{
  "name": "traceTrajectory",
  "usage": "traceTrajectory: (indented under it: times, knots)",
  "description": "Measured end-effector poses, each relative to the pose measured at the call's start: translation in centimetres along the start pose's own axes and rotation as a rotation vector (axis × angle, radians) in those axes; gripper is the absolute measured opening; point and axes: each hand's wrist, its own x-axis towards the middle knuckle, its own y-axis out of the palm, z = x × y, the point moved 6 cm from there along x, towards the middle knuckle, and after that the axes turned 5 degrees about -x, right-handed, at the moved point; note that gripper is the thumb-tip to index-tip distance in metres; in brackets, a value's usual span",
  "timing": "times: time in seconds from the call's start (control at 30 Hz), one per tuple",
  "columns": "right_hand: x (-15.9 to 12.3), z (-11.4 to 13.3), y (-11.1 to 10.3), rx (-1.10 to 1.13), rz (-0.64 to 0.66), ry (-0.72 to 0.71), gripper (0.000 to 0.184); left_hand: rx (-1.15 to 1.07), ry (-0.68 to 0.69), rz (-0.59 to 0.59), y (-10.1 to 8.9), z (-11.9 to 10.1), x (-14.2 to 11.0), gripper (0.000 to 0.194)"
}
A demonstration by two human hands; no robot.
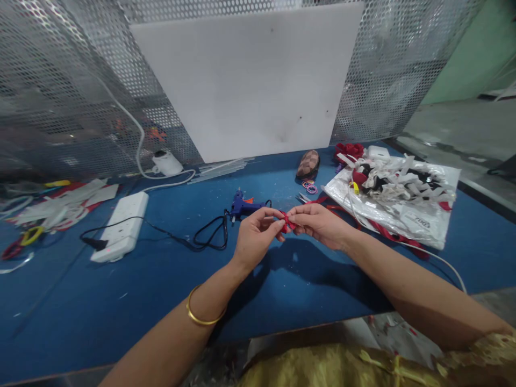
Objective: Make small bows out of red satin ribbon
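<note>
A small red ribbon bow (286, 222) is held up between both hands above the blue table (161, 312). My left hand (258, 233) pinches its left side between thumb and fingers. From the other side, my right hand (318, 223) grips it with closed fingertips, which cover part of the ribbon. Just behind my left hand lies a blue glue gun (242, 207) with an orange trigger and a black cord. Scissors (304, 199) with red-orange handles lie beyond my right hand, partly hidden by it.
A white power strip (123, 226) lies at left, near ribbon scraps (76, 204). Clear glue sticks (221, 170) rest before a white board (250, 80). A checkered pouch (308, 164) and hair ties (310, 187) sit at back. At right, a plastic bag (431, 223) bears black-and-white ribbon pieces.
</note>
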Motion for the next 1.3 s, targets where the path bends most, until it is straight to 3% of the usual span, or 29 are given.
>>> traceTrajectory:
  times: [0.33, 0.77, 0.97, 1.1, 1.3]
  knots:
    - [0.0, 0.3, -0.5, -0.134, -0.12, -0.197, 0.013, 0.163, 0.033, -0.052, -0.2, -0.4, -0.2, 0.009]
    - [-0.4, 0.7, 0.1, -0.161, -0.063, -0.135, 0.016, 0.221, 0.087, -0.059, -0.2, -0.3, -0.3, 0.012]
    - [-0.1, -0.4, 0.5, 0.111, 0.063, -0.015, 0.014, 0.232, 0.138, -0.013, -0.1, -0.6, -0.4, 0.008]
    - [0.1, -0.8, 0.1, 0.187, -0.015, -0.046, 0.014, 0.255, 0.141, -0.016, -0.1, -0.6, -0.4, 0.009]
    - [-0.2, -0.4, 0.4, 0.058, -0.11, -0.151, 0.013, 0.38, 0.135, -0.055, -0.3, -0.7, -0.6, 0.018]
